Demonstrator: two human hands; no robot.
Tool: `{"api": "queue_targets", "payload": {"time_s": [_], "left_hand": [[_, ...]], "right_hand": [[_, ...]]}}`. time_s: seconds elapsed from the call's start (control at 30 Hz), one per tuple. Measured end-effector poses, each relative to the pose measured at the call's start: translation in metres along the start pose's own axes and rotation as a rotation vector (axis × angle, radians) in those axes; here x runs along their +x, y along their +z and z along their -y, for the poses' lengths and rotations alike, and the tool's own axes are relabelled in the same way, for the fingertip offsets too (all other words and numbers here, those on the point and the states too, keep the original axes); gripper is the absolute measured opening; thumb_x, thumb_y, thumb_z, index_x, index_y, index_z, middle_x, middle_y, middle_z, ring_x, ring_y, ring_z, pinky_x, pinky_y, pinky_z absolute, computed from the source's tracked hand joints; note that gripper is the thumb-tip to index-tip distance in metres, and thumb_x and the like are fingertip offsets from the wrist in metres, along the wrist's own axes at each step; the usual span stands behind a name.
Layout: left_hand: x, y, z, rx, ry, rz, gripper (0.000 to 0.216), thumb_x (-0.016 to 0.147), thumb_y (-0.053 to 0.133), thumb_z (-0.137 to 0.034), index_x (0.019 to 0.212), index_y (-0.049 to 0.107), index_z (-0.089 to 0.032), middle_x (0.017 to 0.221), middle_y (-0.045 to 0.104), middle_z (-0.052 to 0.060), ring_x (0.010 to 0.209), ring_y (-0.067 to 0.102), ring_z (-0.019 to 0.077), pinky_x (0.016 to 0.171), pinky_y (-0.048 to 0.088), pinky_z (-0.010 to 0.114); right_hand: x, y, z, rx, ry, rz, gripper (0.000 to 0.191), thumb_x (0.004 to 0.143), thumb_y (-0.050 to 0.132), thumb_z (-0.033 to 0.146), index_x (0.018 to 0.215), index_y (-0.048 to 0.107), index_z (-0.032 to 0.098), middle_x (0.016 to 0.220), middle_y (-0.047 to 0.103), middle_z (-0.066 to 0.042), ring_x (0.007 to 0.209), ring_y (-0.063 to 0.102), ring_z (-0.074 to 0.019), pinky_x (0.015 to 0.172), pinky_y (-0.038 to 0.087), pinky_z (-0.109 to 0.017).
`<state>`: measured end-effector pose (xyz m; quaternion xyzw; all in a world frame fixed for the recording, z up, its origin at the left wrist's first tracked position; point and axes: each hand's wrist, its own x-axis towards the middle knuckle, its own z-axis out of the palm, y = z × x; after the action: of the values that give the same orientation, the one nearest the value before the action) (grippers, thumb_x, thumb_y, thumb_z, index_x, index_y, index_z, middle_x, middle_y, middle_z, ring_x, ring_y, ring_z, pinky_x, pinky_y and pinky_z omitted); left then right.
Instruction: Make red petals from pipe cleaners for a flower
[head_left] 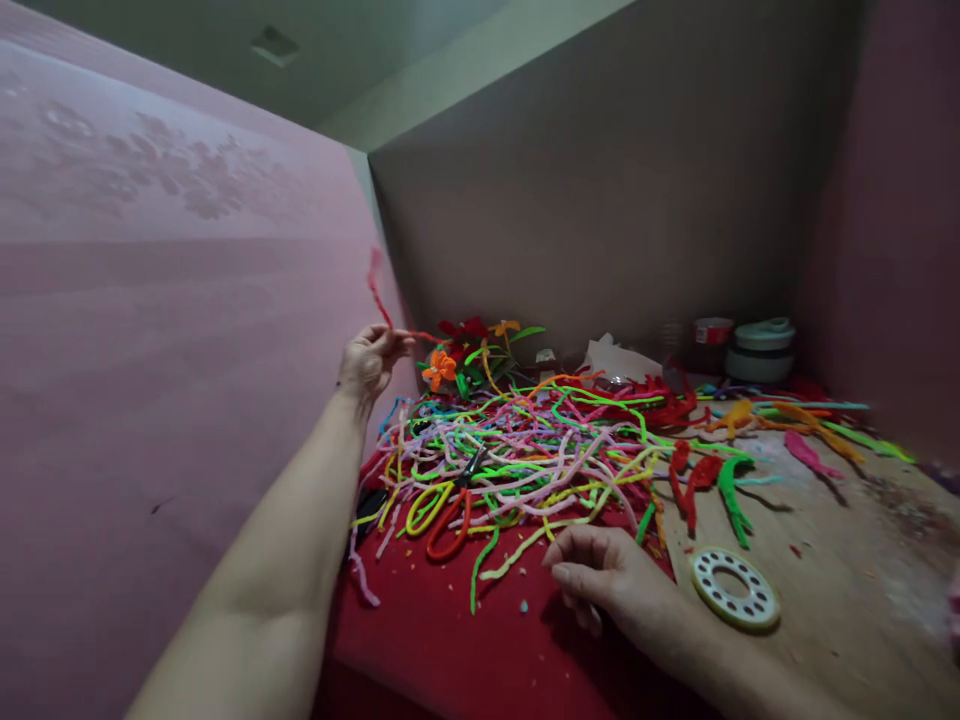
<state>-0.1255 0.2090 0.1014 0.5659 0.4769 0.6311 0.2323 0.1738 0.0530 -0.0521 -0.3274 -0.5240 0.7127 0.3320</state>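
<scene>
I am pinching a red pipe cleaner [377,285] in my left hand [369,362], holding it up beside the pink wall [150,350], over the left edge of the colourful pile [525,450]. My right hand [604,580] is lying curled on the red cloth [450,640] near a white ring [735,588]. I cannot tell if it is gripping anything.

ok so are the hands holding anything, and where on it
The left hand pinches a red pipe cleaner partway along, one end sticking up. The right hand lies curled on the red cloth, nothing visibly in it.
</scene>
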Motion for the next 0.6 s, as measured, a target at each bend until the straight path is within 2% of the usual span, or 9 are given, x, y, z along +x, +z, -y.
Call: {"api": "queue_targets", "payload": {"time_s": [0.13, 0.23, 0.3, 0.37, 0.47, 0.53, 0.6], "left_hand": [[-0.012, 0.019, -0.006, 0.05, 0.03, 0.05, 0.015, 0.063, 0.064, -0.017, 0.071, 0.053, -0.014, 0.057, 0.06, -0.001, 0.05, 0.056, 0.0106, 0.053, 0.045, 0.023], [-0.043, 0.048, -0.019, 0.13, 0.067, 0.153, 0.011, 0.064, 0.064, -0.015, 0.073, 0.059, -0.013, 0.057, 0.06, 0.0, 0.046, 0.052, 0.0099, 0.047, 0.04, 0.022], [-0.078, 0.074, -0.028, 0.37, 0.259, 0.283, 0.006, 0.071, 0.06, -0.017, 0.075, 0.062, -0.015, 0.063, 0.061, 0.001, 0.055, 0.055, 0.0118, 0.054, 0.043, 0.024], [-0.12, 0.1, -0.034, 0.562, 0.555, 0.384, 0.011, 0.08, 0.054, -0.022, 0.08, 0.063, -0.018, 0.074, 0.064, 0.002, 0.07, 0.057, 0.0146, 0.065, 0.044, 0.027], [-0.175, 0.131, -0.036, 0.814, 0.97, 0.55, 0.015, 0.086, 0.046, -0.022, 0.086, 0.061, -0.019, 0.075, 0.065, 0.004, 0.077, 0.055, 0.0175, 0.075, 0.042, 0.032], [-0.194, 0.144, -0.032, 0.895, 1.1, 0.588, 0.016, 0.087, 0.045, -0.023, 0.094, 0.058, -0.017, 0.087, 0.066, 0.008, 0.091, 0.054, 0.0211, 0.084, 0.039, 0.037], [-0.198, 0.149, -0.025, 0.906, 1.086, 0.541, 0.018, 0.087, 0.044, -0.024, 0.097, 0.057, -0.017, 0.085, 0.065, 0.007, 0.086, 0.055, 0.0201, 0.082, 0.039, 0.036]], "right_hand": [[-0.002, -0.001, 0.002, 0.01, -0.043, 0.019, 0.024, 0.06, 0.064, 0.033, 0.071, 0.053, 0.015, 0.044, 0.049, 0.007, 0.032, 0.039, -0.0053, 0.034, 0.027, -0.019], [-0.006, -0.002, 0.011, 0.096, -0.073, -0.025, 0.032, 0.064, 0.065, 0.038, 0.083, 0.056, 0.013, 0.048, 0.052, 0.006, 0.035, 0.045, -0.0073, 0.034, 0.031, -0.019], [-0.006, -0.004, 0.018, 0.209, -0.143, -0.091, 0.04, 0.067, 0.065, 0.04, 0.096, 0.055, 0.014, 0.057, 0.056, 0.004, 0.041, 0.05, -0.008, 0.039, 0.037, -0.02], [-0.005, -0.008, 0.025, 0.314, -0.232, -0.139, 0.044, 0.07, 0.065, 0.042, 0.104, 0.053, 0.016, 0.065, 0.06, 0.003, 0.044, 0.052, -0.0082, 0.043, 0.041, -0.022], [0.0, -0.016, 0.03, 0.429, -0.36, -0.181, 0.038, 0.074, 0.061, 0.044, 0.099, 0.056, 0.016, 0.074, 0.064, -0.001, 0.049, 0.054, -0.0087, 0.047, 0.043, -0.023], [0.002, -0.023, 0.033, 0.459, -0.405, -0.225, 0.036, 0.074, 0.061, 0.046, 0.095, 0.06, 0.016, 0.074, 0.066, -0.002, 0.054, 0.057, -0.0112, 0.049, 0.044, -0.024], [0.002, -0.03, 0.037, 0.443, -0.407, -0.31, 0.038, 0.072, 0.061, 0.049, 0.087, 0.062, 0.015, 0.072, 0.067, -0.004, 0.06, 0.06, -0.0152, 0.05, 0.045, -0.026]]}}
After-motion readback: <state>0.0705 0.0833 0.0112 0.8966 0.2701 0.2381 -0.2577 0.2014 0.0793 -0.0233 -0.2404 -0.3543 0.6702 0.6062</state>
